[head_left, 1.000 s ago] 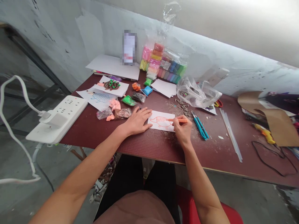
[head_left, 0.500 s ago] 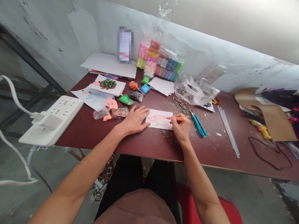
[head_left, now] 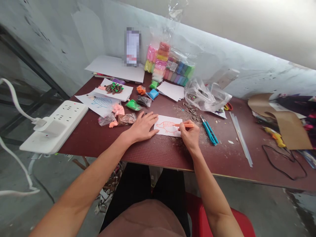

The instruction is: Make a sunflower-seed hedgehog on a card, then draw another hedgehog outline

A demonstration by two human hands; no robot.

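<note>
A white sheet of paper (head_left: 161,132) lies near the table's front edge, bearing an orange outline of a hedgehog-like animal with small marks on its back. My right hand (head_left: 190,134) is closed around an orange marker (head_left: 185,125), whose tip meets the drawn body. Flat on the table, my left hand (head_left: 144,126) has its fingers spread, with fingertips and thumb at the paper's left edge. A teal utility knife (head_left: 209,131) and scattered sunflower seeds (head_left: 192,111) lie to the right of the paper. Brown clay in a clear wrapper (head_left: 126,119) sits beside my left hand.
A power strip (head_left: 59,126) stands at the left edge. Behind are wrapped clay packs (head_left: 179,72), a seed-covered clay figure (head_left: 114,88) and a plastic bag (head_left: 206,95). Clear glue sticks (head_left: 240,140), a yellow glue gun (head_left: 275,136) and its black cord lie right.
My right hand and the orange marker have shifted slightly left across the drawing, and a few more marks show on the animal's back. My left hand stays in place.
</note>
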